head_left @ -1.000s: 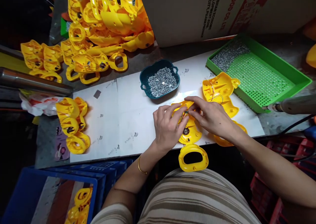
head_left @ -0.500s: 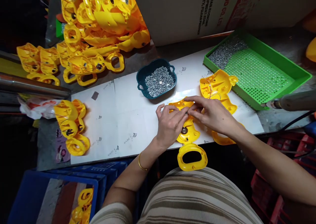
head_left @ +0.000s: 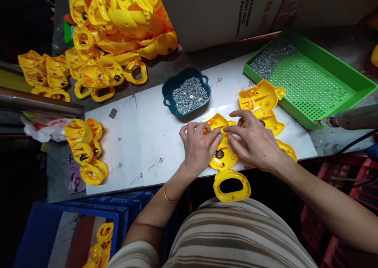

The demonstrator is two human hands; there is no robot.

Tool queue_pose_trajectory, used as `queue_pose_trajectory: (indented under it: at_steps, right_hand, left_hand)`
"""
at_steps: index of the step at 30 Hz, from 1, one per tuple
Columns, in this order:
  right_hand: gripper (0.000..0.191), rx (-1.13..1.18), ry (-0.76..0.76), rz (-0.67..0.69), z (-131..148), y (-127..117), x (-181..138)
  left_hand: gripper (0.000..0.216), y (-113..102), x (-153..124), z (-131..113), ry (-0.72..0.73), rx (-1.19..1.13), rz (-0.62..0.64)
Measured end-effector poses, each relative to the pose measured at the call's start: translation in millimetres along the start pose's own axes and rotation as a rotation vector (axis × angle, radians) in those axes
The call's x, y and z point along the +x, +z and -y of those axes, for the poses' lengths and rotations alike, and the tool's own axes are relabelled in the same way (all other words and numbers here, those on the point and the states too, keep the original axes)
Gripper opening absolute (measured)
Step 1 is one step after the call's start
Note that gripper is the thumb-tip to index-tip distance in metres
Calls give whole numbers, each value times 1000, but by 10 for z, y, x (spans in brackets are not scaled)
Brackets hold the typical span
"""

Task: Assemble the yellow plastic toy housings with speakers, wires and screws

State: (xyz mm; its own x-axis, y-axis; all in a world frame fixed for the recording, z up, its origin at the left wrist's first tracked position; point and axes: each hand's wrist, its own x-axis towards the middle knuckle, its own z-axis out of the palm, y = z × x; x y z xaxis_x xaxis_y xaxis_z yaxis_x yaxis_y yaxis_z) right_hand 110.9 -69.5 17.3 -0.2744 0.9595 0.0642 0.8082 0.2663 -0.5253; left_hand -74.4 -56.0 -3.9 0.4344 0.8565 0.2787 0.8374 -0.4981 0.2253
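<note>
A yellow plastic toy shell half point(head_left: 225, 161), with a ring handle and a round speaker, lies inner side up in front of me. My left hand point(head_left: 198, 146) is closed at its left edge, thumb and forefinger pressed at a small green circuit board point(head_left: 219, 134) inside it. Over the shell's right side is my right hand point(head_left: 255, 140), fingers apart, the forefinger tip close to the board. I make out nothing held in it. Behind that hand lies a second yellow shell half point(head_left: 260, 97) with thin wires, partly covered.
A dark teal tub point(head_left: 167, 91) of small screws stands beyond my hands. A green perforated tray point(head_left: 321, 83) with more screws is at right, near a metal-tipped tool point(head_left: 333, 121). Yellow shells point(head_left: 132, 24) pile up at back left; others point(head_left: 85, 150) stand left. Blue crates point(head_left: 38, 228) are below.
My right hand has drawn slightly right and its fingers have spread away from my left fingertips. The green board now shows between them. My left hand has shifted slightly left.
</note>
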Motion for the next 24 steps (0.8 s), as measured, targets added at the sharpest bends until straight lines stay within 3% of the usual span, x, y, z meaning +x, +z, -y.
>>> queue_pose_trajectory:
  at_steps: [9,18,21,24]
  right_hand:
    - [29,-24,52,101,42,-13,8]
    - [30,-48,65,100,51,21,13]
    - [26,28,35,-34,57,-1,-82]
    - [22,82,46,-411,-5,-76,-336]
  left_hand:
    - [17,4,18,2,-23,-19,35]
    - [17,-28,50,-10,-4,-2,74]
    - [15,-21,54,-3,-10,11,82]
    - [14,-18,60,8,6,-2,67]
